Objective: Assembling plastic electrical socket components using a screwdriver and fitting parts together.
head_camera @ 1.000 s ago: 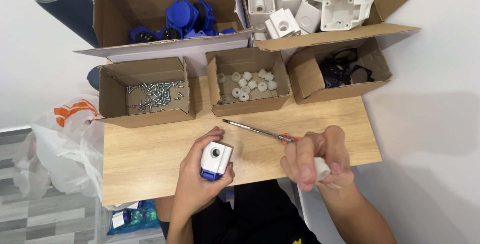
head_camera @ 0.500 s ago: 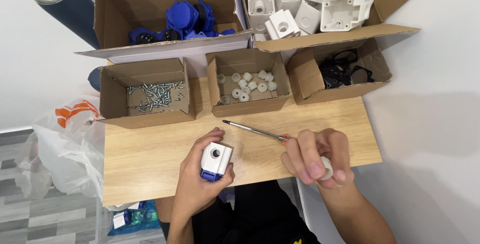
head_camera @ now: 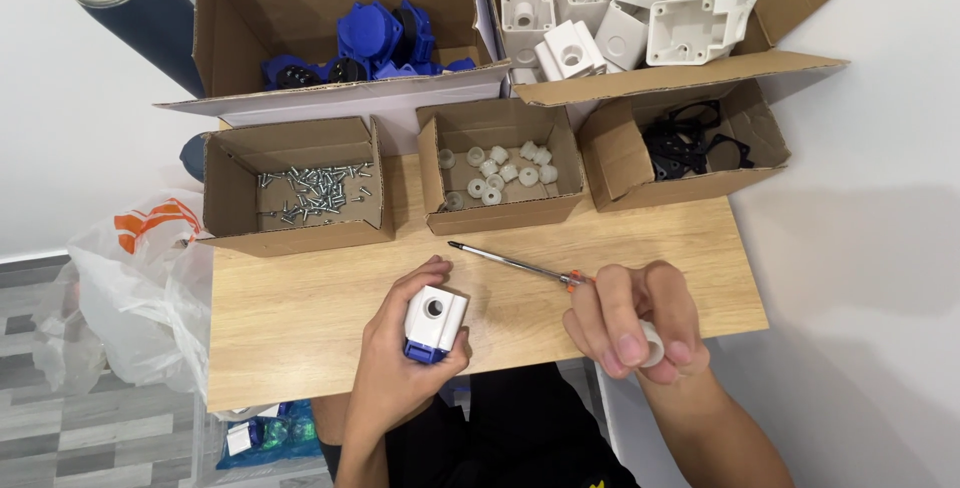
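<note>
Hands at tabletop, lower centre.
Left hand (head_camera: 405,358) grips white housing (head_camera: 436,323) hole-up; right hand (head_camera: 635,323) fingers closed around screwdriver (head_camera: 520,266) and white cap (head_camera: 652,345).

Five open brown cardboard boxes (head_camera: 290,188) line the table's far edge; white plastic bag (head_camera: 130,298) hangs left.

A small white housing (head_camera: 434,316) with a round hole in its upturned face and a blue base at the near end sits tilted over the wooden tabletop's near edge. A screwdriver (head_camera: 520,267) — thin metal shaft, orange collar — lies flat, tip pointing far-left. A small white ring-shaped piece (head_camera: 652,344) shows partly — fingers cover the rest.
</note>
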